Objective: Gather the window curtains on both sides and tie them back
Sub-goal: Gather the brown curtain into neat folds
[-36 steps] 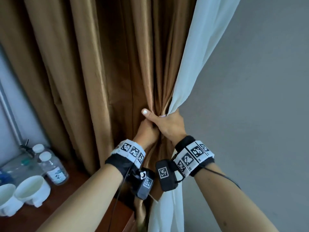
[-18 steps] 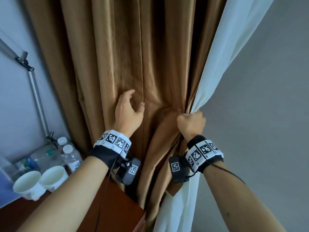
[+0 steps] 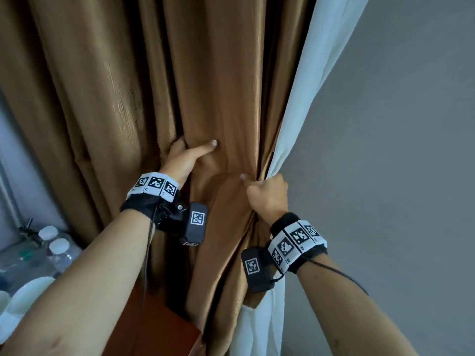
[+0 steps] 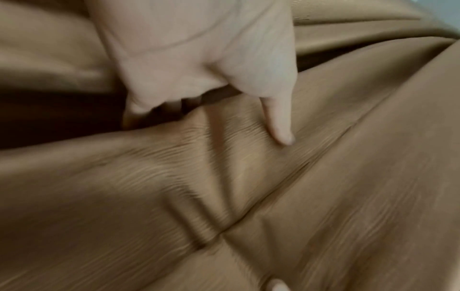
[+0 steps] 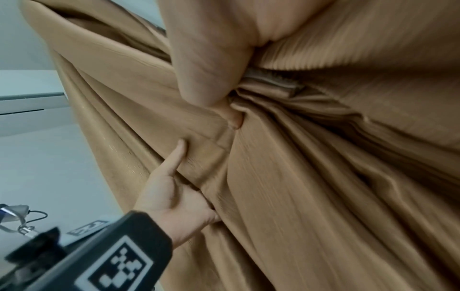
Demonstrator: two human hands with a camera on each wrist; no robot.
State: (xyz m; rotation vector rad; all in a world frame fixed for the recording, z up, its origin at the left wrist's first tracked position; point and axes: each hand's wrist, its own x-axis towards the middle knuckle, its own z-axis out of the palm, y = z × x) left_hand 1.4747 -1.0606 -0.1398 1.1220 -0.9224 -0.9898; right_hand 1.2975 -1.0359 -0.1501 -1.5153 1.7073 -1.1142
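Left hand (image 3: 183,157) moved into brown curtain (image 3: 205,73) fold, fingers curled round it, right hand (image 3: 267,195) fist gripping gathered curtain

Two curtains, one brown (image 3: 210,80) and one white (image 3: 305,98), two hands, two bottles (image 3: 55,246), and seemingly two cups (image 3: 24,294).

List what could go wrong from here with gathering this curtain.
1. The right hand holds both the brown curtain and the white sheer in one bunch; as more folds are added, some could slip out of that grip.
2. The left hand has caught only one fold; the pleats further left could stay ungathered.
3. Tugging fabric sideways might knock the bottles by the curtain.
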